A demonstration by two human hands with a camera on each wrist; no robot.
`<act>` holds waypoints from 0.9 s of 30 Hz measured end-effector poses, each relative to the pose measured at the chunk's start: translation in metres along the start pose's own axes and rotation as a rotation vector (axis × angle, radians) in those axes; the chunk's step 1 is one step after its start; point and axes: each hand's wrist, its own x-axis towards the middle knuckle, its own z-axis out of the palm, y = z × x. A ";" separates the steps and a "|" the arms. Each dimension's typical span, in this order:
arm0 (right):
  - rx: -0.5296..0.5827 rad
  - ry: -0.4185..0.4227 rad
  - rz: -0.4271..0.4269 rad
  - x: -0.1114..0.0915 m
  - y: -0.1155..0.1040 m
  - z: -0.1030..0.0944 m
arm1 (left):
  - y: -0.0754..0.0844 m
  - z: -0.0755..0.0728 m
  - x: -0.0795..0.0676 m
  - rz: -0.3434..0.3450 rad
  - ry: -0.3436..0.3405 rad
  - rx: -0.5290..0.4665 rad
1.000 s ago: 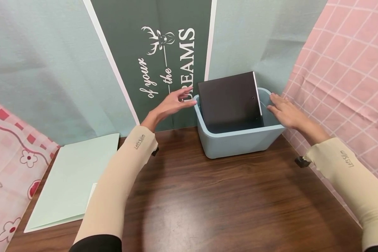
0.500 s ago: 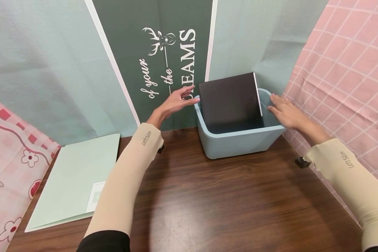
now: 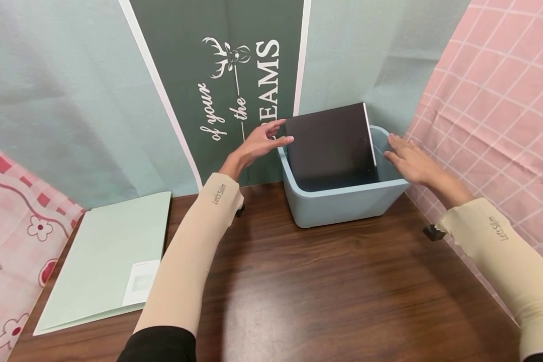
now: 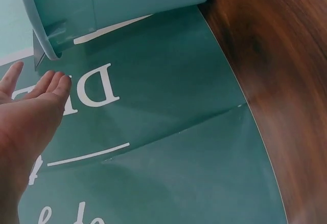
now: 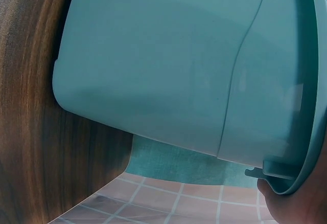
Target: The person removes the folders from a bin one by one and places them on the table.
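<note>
A light blue plastic bin (image 3: 344, 201) stands on the table against the back cloth. Inside it leans a flat, black, rectangular folder-like thing (image 3: 330, 143) with a white right edge, its upper part rising above the rim. My left hand (image 3: 262, 142) is at the left side of the bin, fingers and thumb stretched toward the black thing's left edge. In the left wrist view, the fingers of that hand (image 4: 33, 111) are extended and hold nothing. My right hand (image 3: 414, 160) rests over the bin's right rim, fingers pointing inward. Only part of the right hand (image 5: 294, 206) shows in the right wrist view.
A pale green folder (image 3: 113, 251) with a white label (image 3: 141, 282) lies at the table's left. Behind hangs a green cloth (image 3: 228, 30) with white lettering. A pink checked cloth (image 3: 493, 100) borders the right, and a flowered cloth (image 3: 18, 236) the left.
My left hand has moved right, bringing its fingers to the black thing's left edge. The left sleeve has uncovered the green folder's white label. My right hand and the bin have stayed still.
</note>
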 end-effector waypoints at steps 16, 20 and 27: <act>-0.002 0.000 0.013 0.000 0.000 0.000 | 0.016 0.014 0.012 -0.003 0.002 0.041; 0.002 -0.002 0.012 0.000 -0.002 0.000 | 0.018 0.018 0.013 0.004 0.012 0.072; -0.003 0.000 0.013 0.001 -0.002 0.000 | 0.024 0.025 0.015 0.063 0.000 0.106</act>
